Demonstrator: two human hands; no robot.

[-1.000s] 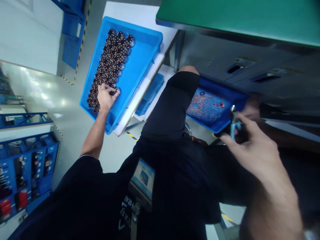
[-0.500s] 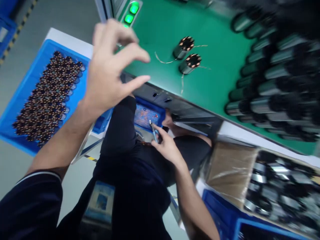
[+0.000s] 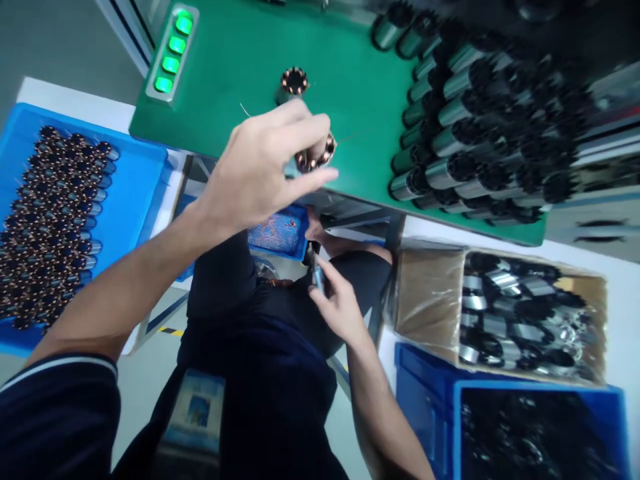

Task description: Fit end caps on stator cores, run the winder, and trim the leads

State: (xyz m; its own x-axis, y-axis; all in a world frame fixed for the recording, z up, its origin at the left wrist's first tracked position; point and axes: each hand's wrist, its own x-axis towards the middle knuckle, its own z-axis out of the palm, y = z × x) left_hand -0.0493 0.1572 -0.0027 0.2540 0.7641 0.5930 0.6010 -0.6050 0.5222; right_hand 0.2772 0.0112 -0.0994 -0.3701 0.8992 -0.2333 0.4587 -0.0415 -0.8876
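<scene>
My left hand (image 3: pixel 273 157) reaches over the green table top with thumb and fingers around a motor stator (image 3: pixel 316 159) that has copper windings on its rim. The fingers partly cover this stator, and a thin wire sticks out to its right. Just behind it, a second wound stator (image 3: pixel 293 83) stands upright on the table, its lower part hidden by my hand. Low over my lap, my right hand (image 3: pixel 340 300) is closed on a small tool with blue-grey handles, seemingly wire cutters (image 3: pixel 319 277); their jaws are hard to make out.
Rows of metal stator cores (image 3: pixel 453 140) stand at the right of the green table (image 3: pixel 225 73). A blue tray (image 3: pixel 143 180) at left holds many wound stators. At right are a cardboard box (image 3: pixel 430 293) of cores and a blue bin (image 3: pixel 540 385). A scrap tray (image 3: pixel 275 237) lies below.
My left hand has moved right from open air onto the nearer stator, which now sits closer to me, away from the other one. My right hand keeps the tool. The view has turned right.
</scene>
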